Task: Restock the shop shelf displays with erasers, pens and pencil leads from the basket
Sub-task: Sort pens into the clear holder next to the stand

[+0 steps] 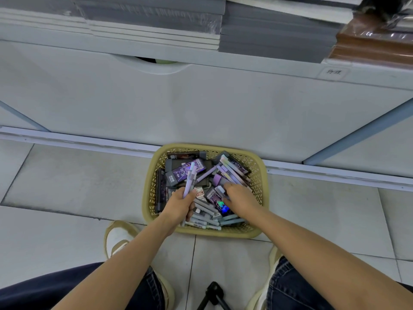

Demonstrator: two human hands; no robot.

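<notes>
A yellow plastic basket (260, 175) sits on the floor against the white shelf base. It holds dark purple-printed boxes (185, 170), loose pastel pens (234, 170) and grey and pale-blue pens (207, 220). My left hand (182, 205) grips a small bunch of lilac pens (190, 180) that stick up out of my fist over the basket's left half. My right hand (240, 198) reaches down into the basket's right half, its fingers curled around a small pale pen or eraser (221, 190); what exactly it pinches is partly hidden.
The white shelf front (201, 104) rises right behind the basket, with stacks of grey notebooks (268, 30) and brown ones (375, 43) on top. My shoes (118, 238) and jeans flank the basket on the tiled floor. A black tripod leg (214, 291) stands between my feet.
</notes>
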